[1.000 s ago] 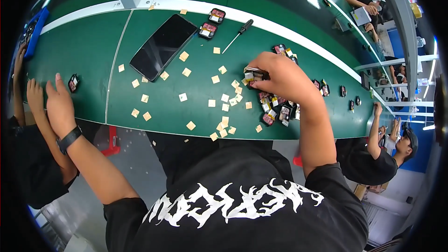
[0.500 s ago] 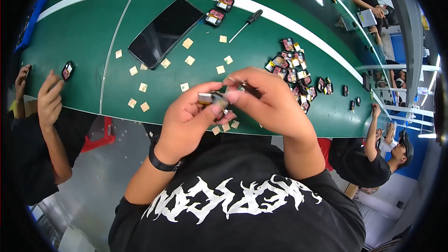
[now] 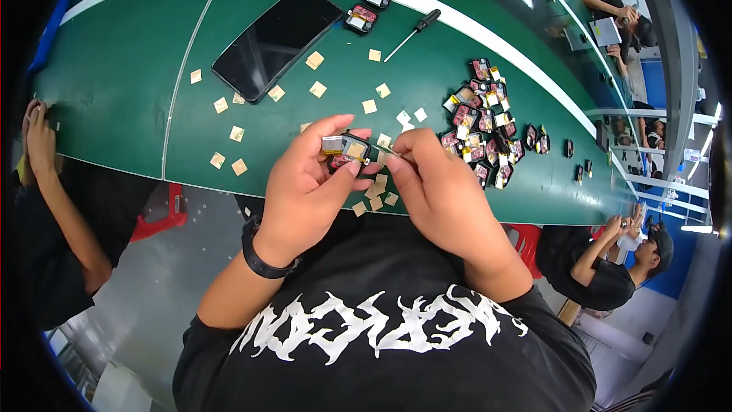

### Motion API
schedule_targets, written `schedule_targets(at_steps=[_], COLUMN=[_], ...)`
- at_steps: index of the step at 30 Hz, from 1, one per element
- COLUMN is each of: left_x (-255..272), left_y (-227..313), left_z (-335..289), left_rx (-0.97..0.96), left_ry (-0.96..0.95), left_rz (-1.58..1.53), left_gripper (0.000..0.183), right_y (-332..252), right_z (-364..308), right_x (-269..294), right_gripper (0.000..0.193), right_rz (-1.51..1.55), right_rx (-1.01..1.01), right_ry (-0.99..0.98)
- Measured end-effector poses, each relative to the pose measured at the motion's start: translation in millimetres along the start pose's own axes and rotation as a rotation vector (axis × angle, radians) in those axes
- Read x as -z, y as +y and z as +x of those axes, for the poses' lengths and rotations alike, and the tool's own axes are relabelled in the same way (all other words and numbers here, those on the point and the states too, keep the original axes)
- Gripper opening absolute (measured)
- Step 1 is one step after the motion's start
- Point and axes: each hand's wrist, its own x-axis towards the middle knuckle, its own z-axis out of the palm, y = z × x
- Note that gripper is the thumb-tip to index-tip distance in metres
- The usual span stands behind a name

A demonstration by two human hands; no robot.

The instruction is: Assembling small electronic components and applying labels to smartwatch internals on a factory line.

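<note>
My left hand [image 3: 305, 191] holds a small black electronic housing [image 3: 352, 159] between thumb and fingers. Its inside faces up, showing a red circuit board and a tan square pad, with a silver battery cell [image 3: 332, 145] on yellow tape at its left side. Just right of it, my right hand [image 3: 431, 175] is closed in a pinch on a small thin piece [image 3: 390, 152], seen almost edge-on; its kind is unclear. Below and between the hands, several tan square pads [image 3: 377, 189] lie on the green table [image 3: 122, 99].
More tan pads [image 3: 318, 89] and white scraps [image 3: 403, 118] are scattered ahead. Beyond lie a black tablet-like slab [image 3: 278, 42], two open housings [image 3: 361, 19] and a screwdriver [image 3: 412, 35]. A heap of housings [image 3: 480, 118] sits right. Co-workers' hands [image 3: 40, 137] appear at both sides.
My right hand has moved right, away from the housing, which now shows more plainly. At the left, the co-worker's hands have drawn together and the black device there is off the table.
</note>
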Motion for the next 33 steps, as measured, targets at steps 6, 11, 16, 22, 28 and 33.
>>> schedule_targets(at_steps=[6,11,16,22,28,33], left_x=[-3.0,-3.9,6.2,9.7,4.1,4.4], left_y=[-3.8,-4.1,1.3,10.4,-1.4,-11.5], left_z=[1.2,2.1,3.4,4.6,2.5,1.0], left_rx=[0.002,-0.042,0.041,0.152,0.054,-0.091], left_ry=[0.025,-0.016,-0.053,-0.093,-0.090,-0.085], left_rz=[0.006,0.076,0.011,-0.106,0.044,0.278], left_gripper=[0.049,0.046,0.043,0.039,0.032,0.034], right_y=[-2.4,-3.7,-4.0,17.1,-0.7,2.2], right_z=[2.1,3.1,5.5,1.6,24.5,36.1], right_x=[-7.1,-5.4,-2.8,0.2,2.7,-0.6], right_gripper=[0.012,0.012,0.009,0.010,0.023,0.017], right_rz=[-0.272,-0.383,-0.301,0.417,0.375,0.135], right_rx=[0.147,0.130,0.131,-0.189,-0.149,0.258], right_ry=[-0.002,-0.072,-0.072,-0.089,-0.107,-0.125])
